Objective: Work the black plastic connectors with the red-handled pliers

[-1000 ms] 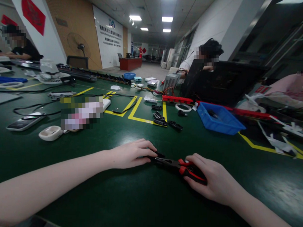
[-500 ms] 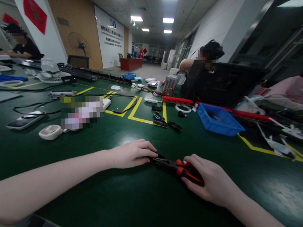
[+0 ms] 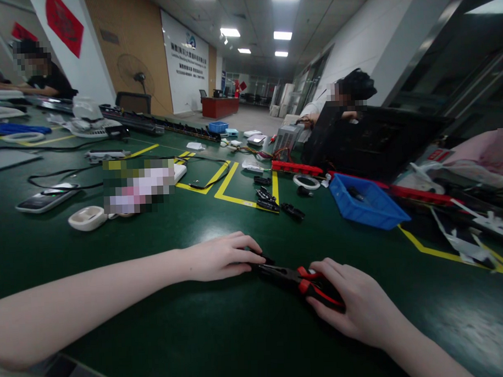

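Observation:
My right hand (image 3: 354, 303) is wrapped round the red-and-black handles of a pair of pliers (image 3: 298, 280) that lies low over the green table (image 3: 199, 333). The pliers' dark jaws point left and meet a small black part (image 3: 265, 260) at the fingertips of my left hand (image 3: 221, 256). My left hand rests on the table with its fingers curled and pinched on that small part, most of which is hidden under the fingers.
Several small black parts (image 3: 272, 201) lie by yellow floor-tape lines (image 3: 228, 181). A blue bin (image 3: 365, 204) stands right of them, a white ring (image 3: 305, 181) behind. A white case (image 3: 86, 218) and a phone (image 3: 45, 198) lie left. People work at the far left and behind a black panel (image 3: 369, 140).
Both hands stay nearly in place; my right hand and the pliers have shifted very slightly. The view has drifted a little.

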A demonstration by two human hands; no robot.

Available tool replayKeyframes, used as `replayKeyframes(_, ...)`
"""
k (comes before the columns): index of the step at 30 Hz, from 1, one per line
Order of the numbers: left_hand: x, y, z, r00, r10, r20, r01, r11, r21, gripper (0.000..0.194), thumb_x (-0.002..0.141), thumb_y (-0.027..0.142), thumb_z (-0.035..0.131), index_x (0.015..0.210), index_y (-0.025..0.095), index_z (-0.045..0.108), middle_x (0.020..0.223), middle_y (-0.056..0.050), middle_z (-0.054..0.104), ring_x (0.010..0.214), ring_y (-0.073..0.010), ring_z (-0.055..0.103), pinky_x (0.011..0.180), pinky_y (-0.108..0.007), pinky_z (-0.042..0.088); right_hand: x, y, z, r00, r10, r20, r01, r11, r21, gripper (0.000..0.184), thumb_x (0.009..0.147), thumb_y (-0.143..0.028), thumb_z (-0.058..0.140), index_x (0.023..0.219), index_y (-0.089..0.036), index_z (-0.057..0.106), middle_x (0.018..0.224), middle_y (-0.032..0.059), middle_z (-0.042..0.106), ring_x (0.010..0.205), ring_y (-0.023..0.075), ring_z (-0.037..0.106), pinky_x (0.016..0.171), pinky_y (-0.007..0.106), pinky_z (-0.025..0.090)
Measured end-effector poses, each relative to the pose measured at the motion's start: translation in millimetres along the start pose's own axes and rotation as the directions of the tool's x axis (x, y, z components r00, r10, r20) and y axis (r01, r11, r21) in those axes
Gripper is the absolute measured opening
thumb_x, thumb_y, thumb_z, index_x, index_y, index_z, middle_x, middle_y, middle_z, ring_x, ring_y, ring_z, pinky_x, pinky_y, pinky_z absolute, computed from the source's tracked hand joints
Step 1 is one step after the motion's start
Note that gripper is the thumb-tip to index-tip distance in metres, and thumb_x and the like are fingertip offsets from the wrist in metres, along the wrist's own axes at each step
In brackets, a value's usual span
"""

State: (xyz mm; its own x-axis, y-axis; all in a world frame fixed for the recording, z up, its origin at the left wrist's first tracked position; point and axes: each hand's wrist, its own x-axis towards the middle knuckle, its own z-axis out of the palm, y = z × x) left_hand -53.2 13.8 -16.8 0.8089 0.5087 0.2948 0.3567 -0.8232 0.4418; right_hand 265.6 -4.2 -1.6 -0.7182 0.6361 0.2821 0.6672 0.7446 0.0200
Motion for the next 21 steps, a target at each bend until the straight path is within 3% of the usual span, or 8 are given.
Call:
replayKeyframes(14,-0.6,-0.3,0.1,1.000,-0.019,0.014,0.020,1.000,-0.013,0.031,0.095,0.016,0.054,0.125,0.019,0.061,0.128,-0.012,0.057,0.115,-0.0231,0.056,0.099,-0.037,0.048,-6.7,18.5,-6.5,0.967,-0.162,-0.198,0.115,0.967,-0.227,0.046,0.078,-0.041,0.066,0.114,-0.014,0.059,0.103,0.0149,0.071,0.087,0.0268,0.068,0.075,0.040,0.051)
replayKeyframes(21,-0.6,-0.1,-0.9,1.000,-0.016,0.015,0.016,1.000,-0.003,0.029,0.096,0.018,0.053,0.124,0.020,0.061,0.128,-0.012,0.057,0.115,-0.0231,0.056,0.099,-0.037,0.047,-4.2,10.3,-0.8,0.980,-0.081,-0.182,0.063,0.992,-0.106,0.044,0.080,-0.039,0.063,0.116,-0.016,0.055,0.103,0.0126,0.070,0.088,0.0244,0.068,0.073,0.036,0.053)
